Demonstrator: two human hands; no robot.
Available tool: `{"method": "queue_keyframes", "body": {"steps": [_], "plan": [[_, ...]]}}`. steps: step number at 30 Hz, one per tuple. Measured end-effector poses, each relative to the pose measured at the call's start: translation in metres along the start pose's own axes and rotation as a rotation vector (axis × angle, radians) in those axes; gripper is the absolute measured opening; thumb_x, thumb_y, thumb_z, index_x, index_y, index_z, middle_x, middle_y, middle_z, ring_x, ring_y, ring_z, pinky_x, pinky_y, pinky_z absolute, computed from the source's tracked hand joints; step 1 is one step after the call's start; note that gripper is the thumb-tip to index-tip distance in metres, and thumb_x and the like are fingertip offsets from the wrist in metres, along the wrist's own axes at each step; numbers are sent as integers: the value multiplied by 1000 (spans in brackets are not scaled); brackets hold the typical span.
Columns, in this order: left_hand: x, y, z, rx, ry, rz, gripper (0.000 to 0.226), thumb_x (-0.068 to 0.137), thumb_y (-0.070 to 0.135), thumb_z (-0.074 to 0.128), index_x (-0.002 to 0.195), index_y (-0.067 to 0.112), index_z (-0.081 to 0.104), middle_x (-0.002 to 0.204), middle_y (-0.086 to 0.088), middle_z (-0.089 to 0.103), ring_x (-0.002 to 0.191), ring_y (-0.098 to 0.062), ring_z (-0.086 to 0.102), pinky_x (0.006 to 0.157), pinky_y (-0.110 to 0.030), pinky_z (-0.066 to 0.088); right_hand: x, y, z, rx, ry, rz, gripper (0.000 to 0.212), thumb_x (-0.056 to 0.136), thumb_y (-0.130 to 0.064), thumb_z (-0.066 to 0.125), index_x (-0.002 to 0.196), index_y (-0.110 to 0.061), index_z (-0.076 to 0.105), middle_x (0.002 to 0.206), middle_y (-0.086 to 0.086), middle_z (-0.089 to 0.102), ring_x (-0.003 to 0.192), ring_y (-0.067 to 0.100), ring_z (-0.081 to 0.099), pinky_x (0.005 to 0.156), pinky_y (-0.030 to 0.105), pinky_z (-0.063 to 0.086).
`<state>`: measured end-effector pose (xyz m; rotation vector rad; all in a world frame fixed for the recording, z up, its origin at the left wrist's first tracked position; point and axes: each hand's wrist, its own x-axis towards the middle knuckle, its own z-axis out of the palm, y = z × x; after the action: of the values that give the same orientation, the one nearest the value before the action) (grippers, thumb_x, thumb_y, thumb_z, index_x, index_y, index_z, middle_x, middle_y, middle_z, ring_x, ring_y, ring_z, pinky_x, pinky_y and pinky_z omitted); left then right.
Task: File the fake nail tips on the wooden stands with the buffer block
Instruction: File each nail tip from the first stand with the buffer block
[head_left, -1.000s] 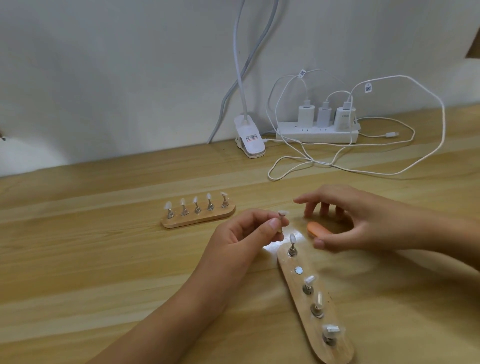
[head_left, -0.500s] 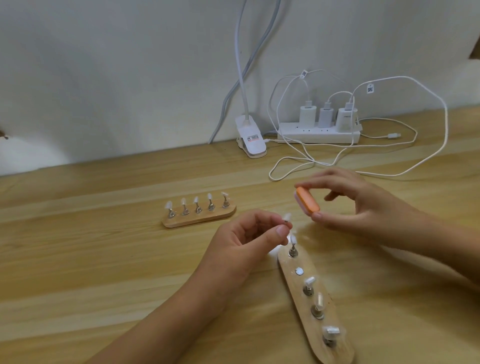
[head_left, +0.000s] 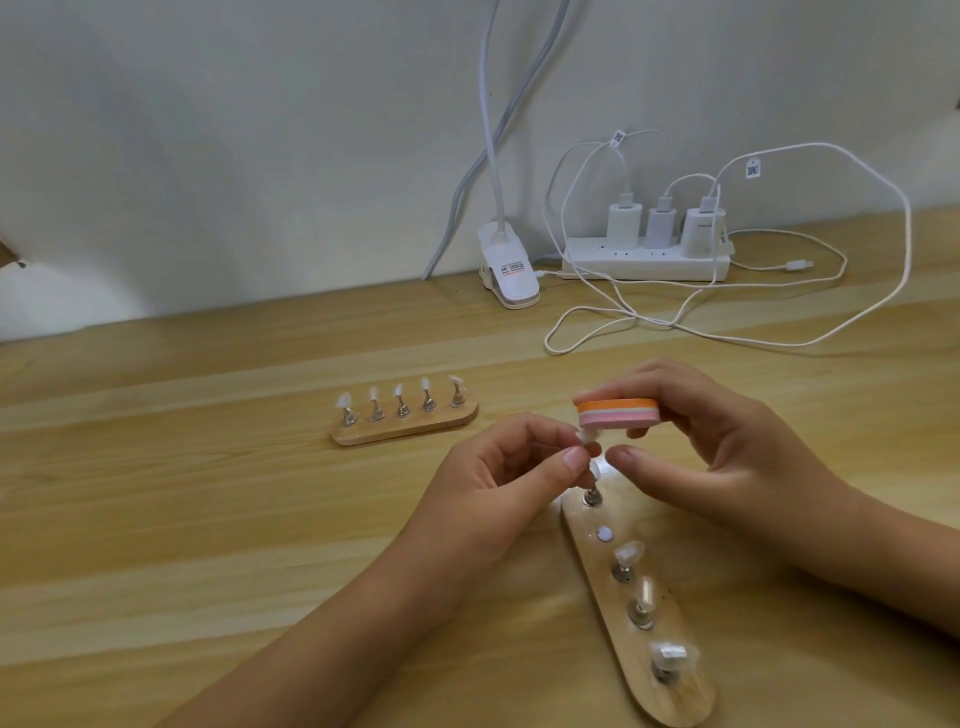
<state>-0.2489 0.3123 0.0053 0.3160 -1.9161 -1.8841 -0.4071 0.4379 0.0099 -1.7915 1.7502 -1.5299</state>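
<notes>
right hand (head_left: 727, 457) has lifted buffer block (head_left: 618, 413) off counter (head_left: 208, 519), fingers clamped round it; block now just above nail tip (head_left: 588, 435) pinched in left hand (head_left: 498, 478) over near stand (head_left: 602, 592). filing looks ready to start.

1. I log the buffer block (head_left: 618, 413): oval, orange top over pink and grey layers, held level in the right hand (head_left: 727, 457) above the near stand (head_left: 670, 696).
2. The loose nail tip (head_left: 588, 435): clear, pinched by the left hand (head_left: 498, 483), touching the block's underside.
3. The near stand runs away from me; four tips mounted, one bare metal disc.
4. The far stand (head_left: 405, 428): crosswise, five tips upright.
</notes>
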Motion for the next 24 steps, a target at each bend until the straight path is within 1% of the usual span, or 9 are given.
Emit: {"method": "queue_keyframes", "body": {"steps": [3,6,8,11,14,16,18,21,24], "plan": [[1,0,-1,-35,9,6,4,85,23,68,85,24,72,84,7,74,81,-4,68,78,-15,50,-1,-1,-3,5,-36,-7,39,84,-34,62,122,-27,63,108,-3,63,103,23,60,91,35,48],[2,-1,-2,-68,39,9,15,78,25,64,89,16,69,84,9,73,77,-2,67,75,-12,49,-3,0,-6,3,-79,17,42,91,-37,46,130,-27,59,116,-7,61,117,21,56,100,26,41],[3,-2,-2,-72,44,13,16,77,25,65,88,16,69,84,9,73,76,-2,67,74,-12,49,-3,0,-6,-4,-62,23,41,94,-36,43,130,-27,60,114,-9,61,118,20,55,101,24,40],[2,-1,-1,-74,42,17,14,77,25,65,88,16,69,83,9,73,76,-1,66,73,-11,48,-1,0,-4,-39,-21,-5,36,93,-35,57,127,-25,62,110,-7,62,109,19,59,93,24,45],[2,-2,-2,-52,11,20,11,81,24,65,88,17,69,78,8,72,77,-2,66,74,-12,48,1,2,-3,-51,13,-55,39,84,-36,65,119,-21,63,110,-6,63,104,22,59,86,33,50],[1,-3,-2,-34,-16,17,6,86,23,68,90,18,69,79,6,71,80,-5,66,77,-15,50,0,3,-3,-47,31,-77,44,78,-45,71,113,-21,61,109,-8,61,103,24,59,84,37,50],[1,-3,-1,-23,-24,13,4,87,23,67,88,21,69,83,2,72,83,-9,67,79,-17,51,0,4,-3,-51,45,-108,48,78,-53,71,112,-22,58,108,-9,60,102,22,59,83,35,50],[0,-2,0,-13,-42,29,7,84,25,66,88,21,69,84,0,72,82,-9,67,78,-16,51,-1,4,-2,-63,46,-170,45,79,-44,74,115,-20,57,111,-9,61,104,20,60,85,31,50],[0,-2,0,26,-58,40,8,87,24,67,90,17,69,85,0,72,83,-9,67,81,-19,52,-2,4,-1,-63,29,-190,46,79,-32,74,119,-18,55,112,-5,61,104,23,61,86,33,50]]}}
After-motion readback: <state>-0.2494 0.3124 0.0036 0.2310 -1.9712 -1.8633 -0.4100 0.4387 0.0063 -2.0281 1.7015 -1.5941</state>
